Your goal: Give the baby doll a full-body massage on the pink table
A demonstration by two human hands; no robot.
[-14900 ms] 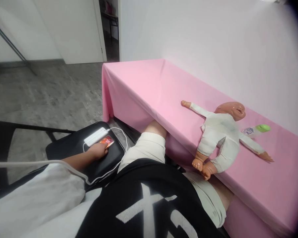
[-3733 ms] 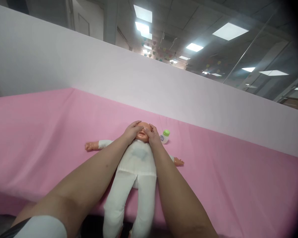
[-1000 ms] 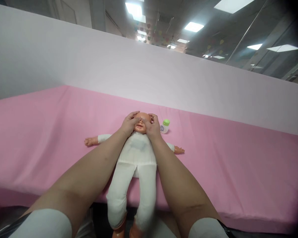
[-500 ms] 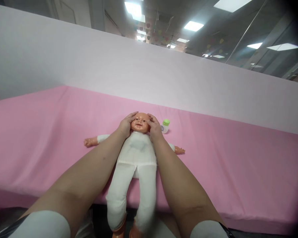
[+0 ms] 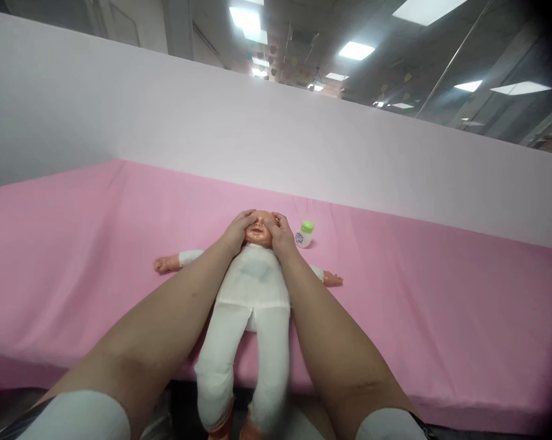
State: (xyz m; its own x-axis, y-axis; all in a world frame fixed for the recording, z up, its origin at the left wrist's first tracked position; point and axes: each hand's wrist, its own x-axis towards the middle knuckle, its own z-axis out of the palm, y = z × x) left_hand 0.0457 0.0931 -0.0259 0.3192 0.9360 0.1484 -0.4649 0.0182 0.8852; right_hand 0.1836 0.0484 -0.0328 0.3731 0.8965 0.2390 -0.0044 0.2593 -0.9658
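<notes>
A baby doll (image 5: 253, 287) in a white cloth suit lies on its back, arms spread to both sides and legs toward me. My left hand (image 5: 239, 231) cups one side of its head, fingers curved up by the temple. On the opposite side my right hand (image 5: 281, 234) holds the head in the same way. Both thumbs rest on the face around the eyes, which they cover. A small whitish bottle (image 5: 304, 236) with a green cap stands just right of my right hand, apart from it.
Pink sheeting (image 5: 395, 293) covers the padded table under the doll. A pale wall panel (image 5: 276, 140) rises behind it, with glass above that shows ceiling lights. The doll's feet hang past the table's near edge.
Both hands have shifted inward over the doll's face, and the thumbs now hide the eyes that showed before. More of the bottle is visible beside my right hand.
</notes>
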